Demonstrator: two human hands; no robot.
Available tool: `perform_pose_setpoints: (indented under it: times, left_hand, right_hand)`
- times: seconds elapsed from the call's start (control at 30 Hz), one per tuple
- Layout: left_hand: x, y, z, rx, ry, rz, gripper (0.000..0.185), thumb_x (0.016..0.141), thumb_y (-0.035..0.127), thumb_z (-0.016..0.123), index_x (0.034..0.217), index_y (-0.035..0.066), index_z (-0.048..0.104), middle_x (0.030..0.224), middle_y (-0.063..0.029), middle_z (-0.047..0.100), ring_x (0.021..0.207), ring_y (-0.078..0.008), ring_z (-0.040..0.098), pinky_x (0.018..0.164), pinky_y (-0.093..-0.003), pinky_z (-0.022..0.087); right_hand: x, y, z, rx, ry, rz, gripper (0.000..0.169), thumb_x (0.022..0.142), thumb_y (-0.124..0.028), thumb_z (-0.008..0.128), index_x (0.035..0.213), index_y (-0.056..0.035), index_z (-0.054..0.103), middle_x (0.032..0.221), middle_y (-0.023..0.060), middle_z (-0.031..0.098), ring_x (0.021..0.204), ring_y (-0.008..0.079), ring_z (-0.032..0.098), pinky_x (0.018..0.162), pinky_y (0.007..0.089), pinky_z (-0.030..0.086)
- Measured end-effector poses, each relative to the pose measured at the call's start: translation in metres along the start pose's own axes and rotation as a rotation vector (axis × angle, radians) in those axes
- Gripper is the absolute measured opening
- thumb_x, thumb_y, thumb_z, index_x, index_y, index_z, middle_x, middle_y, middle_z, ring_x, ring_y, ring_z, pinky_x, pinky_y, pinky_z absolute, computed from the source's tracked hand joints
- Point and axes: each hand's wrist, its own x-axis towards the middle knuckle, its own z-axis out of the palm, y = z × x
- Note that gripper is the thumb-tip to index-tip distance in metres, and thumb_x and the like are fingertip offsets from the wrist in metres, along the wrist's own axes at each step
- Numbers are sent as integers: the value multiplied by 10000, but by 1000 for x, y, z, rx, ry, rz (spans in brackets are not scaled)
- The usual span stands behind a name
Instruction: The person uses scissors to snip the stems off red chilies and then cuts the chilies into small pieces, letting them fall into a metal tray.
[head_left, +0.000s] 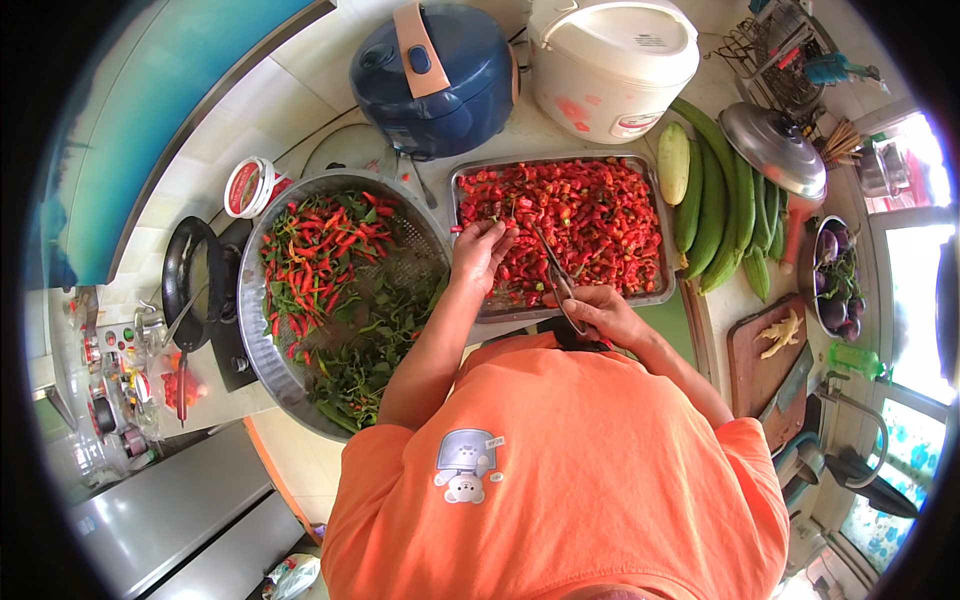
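Observation:
A rectangular metal tray holds a thick layer of cut red chili peppers. Over its left part, my left hand pinches a small piece of chili between thumb and fingers. My right hand grips a pair of scissors at the tray's front edge, the blades pointing up and left towards my left hand. Left of the tray stands a large round metal strainer pan. Whole red chilies lie in its upper left, and green leaves and stems in its lower part.
Behind stand a blue rice cooker and a white one. Long green gourds lie right of the tray, near a cutting board with ginger and a cleaver. A black frying pan sits at the left.

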Motion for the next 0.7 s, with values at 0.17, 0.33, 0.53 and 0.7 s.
perform_pose_setpoints:
  times: [0.17, 0.33, 0.53, 0.7]
  left_hand:
    - [-10, 1, 10, 82, 14, -31, 103, 855, 62, 582, 921, 16, 517, 851, -85, 617, 756, -169, 639, 639, -255, 533]
    - [-8, -1, 2, 277, -13, 76, 108, 843, 92, 610, 922, 56, 545, 832, -43, 633, 752, -133, 627, 644, -241, 505]
    - [12, 17, -10, 622, -4, 372, 110, 797, 75, 653, 846, -1, 589, 753, -37, 617, 637, -105, 563, 592, -241, 459]
    - [2, 43, -10, 963, 1, 543, 149, 776, 92, 665, 872, -3, 602, 694, -57, 630, 619, -121, 570, 582, -268, 449]
  right_hand:
    - [5, 3, -4, -31, -50, 32, 345, 887, -310, 568, 1109, -49, 604, 574, -56, 441, 469, 35, 399, 420, 207, 312]
    - [4, -2, -6, -112, -50, 89, 278, 898, -249, 540, 1080, -51, 612, 607, -49, 462, 505, 31, 414, 435, 202, 343]
    - [3, 1, -10, -186, -50, 92, 244, 897, -228, 527, 1053, -64, 620, 633, -48, 462, 512, 32, 412, 443, 203, 350]
    - [0, 4, -12, -151, 83, 93, 235, 893, -233, 534, 1017, -56, 625, 622, -43, 446, 498, 41, 418, 446, 209, 355]
